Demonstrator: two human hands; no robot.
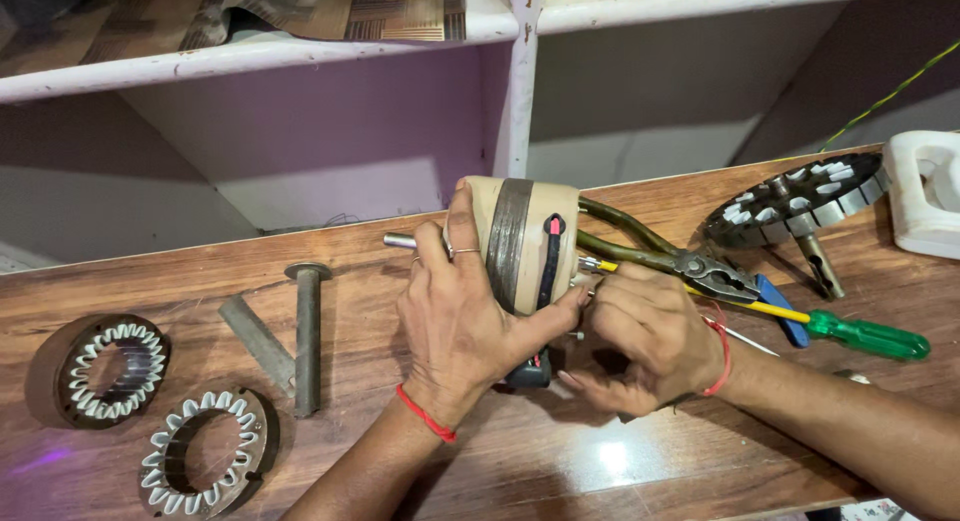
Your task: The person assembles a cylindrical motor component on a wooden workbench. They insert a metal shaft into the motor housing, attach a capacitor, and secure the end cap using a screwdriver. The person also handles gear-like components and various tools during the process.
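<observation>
My left hand (455,316) grips a beige fan motor (525,243) with a dark steel band round its middle and a short shaft (398,241) sticking out to the left. It holds the motor on edge above the wooden table (560,461). My right hand (645,341) is at the motor's right face, fingers pinched by a small part there; what they hold is hidden. A black wire with a red tip (552,251) runs down the motor's side.
Pliers (690,266) and a green-handled screwdriver (860,336) lie just right of the hands. A stator with a shaft (800,206) and a white plastic block (925,191) sit far right. At left lie a bolt (307,331), a metal bar (257,343) and two stator rings (105,369) (205,449).
</observation>
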